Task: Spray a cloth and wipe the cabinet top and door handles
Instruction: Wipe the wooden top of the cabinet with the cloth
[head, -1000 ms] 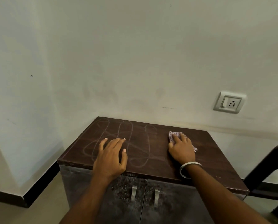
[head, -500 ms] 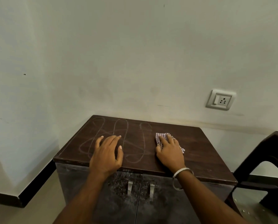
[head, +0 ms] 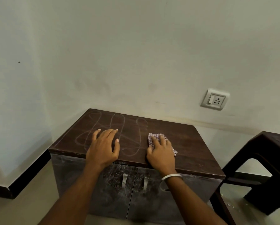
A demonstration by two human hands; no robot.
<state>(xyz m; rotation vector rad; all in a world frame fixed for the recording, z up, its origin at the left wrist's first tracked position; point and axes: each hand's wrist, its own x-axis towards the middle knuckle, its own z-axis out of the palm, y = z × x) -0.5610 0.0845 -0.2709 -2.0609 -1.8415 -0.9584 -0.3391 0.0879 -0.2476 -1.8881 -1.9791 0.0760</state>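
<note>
Both your hands lie flat: right hand (head: 161,150) presses the cloth (head: 155,137), chalk loops (head: 131,137) seemingly just leftward, beside your left hand (head: 103,146).

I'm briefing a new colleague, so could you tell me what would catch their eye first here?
Pale looping scribbles cover the left half of the dark cabinet top. The left hand rests flat on them, while the right hand presses a checked cloth beside them.

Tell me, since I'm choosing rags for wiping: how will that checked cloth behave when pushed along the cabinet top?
The cloth looks soft and floppy: it lies bunched under the right hand, so it will probably crumple rather than slide flat. Probably light. The cabinet top looks smooth, so it should glide under flat pressure.
</note>
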